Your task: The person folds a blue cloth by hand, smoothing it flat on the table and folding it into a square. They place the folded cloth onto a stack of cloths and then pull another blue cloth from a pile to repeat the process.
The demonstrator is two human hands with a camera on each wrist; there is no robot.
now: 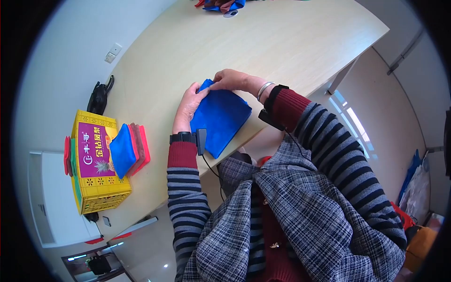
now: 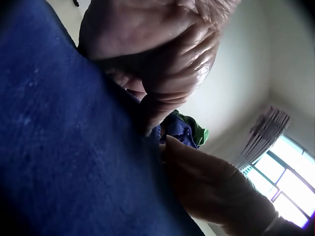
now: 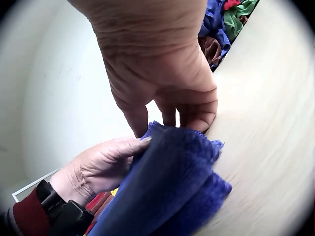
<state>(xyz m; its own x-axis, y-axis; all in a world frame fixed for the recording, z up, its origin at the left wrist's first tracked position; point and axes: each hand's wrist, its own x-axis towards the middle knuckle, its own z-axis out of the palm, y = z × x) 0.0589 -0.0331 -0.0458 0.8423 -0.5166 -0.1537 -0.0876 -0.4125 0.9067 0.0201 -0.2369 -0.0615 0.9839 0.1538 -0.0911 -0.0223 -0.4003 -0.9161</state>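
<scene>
A blue cloth (image 1: 221,117), folded into layers, lies at the table's near edge in the head view. My left hand (image 1: 189,105) grips its left side near the top corner, with the thumb on the face turned toward me. At the same corner my right hand (image 1: 231,80) pinches the top edge between thumb and fingers. The right wrist view shows the cloth's layered, fuzzy edges (image 3: 216,147) fanning out below the right hand (image 3: 162,83). Both thumb tips come close together there, as the left wrist view also shows beside the blue fabric (image 2: 74,132).
Left on the table stands a yellow crate (image 1: 105,192) with folded blue, brown and red cloths (image 1: 123,151) hung over its side. Behind it is a black object (image 1: 98,97). Crumpled coloured cloths (image 1: 224,5) lie at the far edge. A phone-like item (image 1: 107,221) lies near the crate.
</scene>
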